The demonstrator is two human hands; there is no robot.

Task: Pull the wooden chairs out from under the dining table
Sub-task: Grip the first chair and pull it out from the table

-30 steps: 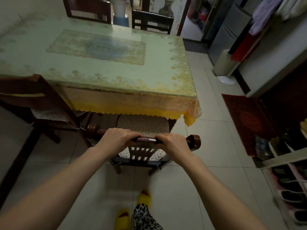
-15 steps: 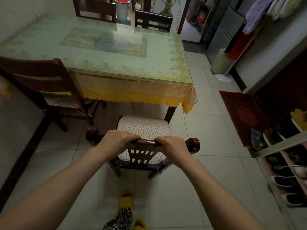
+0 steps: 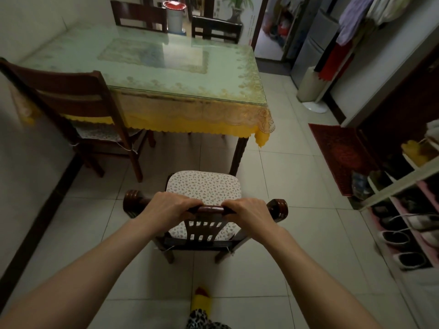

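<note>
Head view: both hands wrapped around the top rail of the dark wooden chair with speckled seat cushion (image 3: 203,189), left hand (image 3: 169,208) beside right hand (image 3: 249,211), bare rail between them. Chair stands on pale floor tiles (image 3: 285,186), clear of the glass-topped dining table with yellow-fringed cloth (image 3: 190,74); its seat front is near the table's corner leg. Second dark slat-back wooden chair (image 3: 78,100) sits left of it, seat partly under the cloth. Red mat (image 3: 337,155) and white shoe rack (image 3: 403,210) lie right of the table; open tile between. Held chair's seat faces the table, rail running left-right.
</note>
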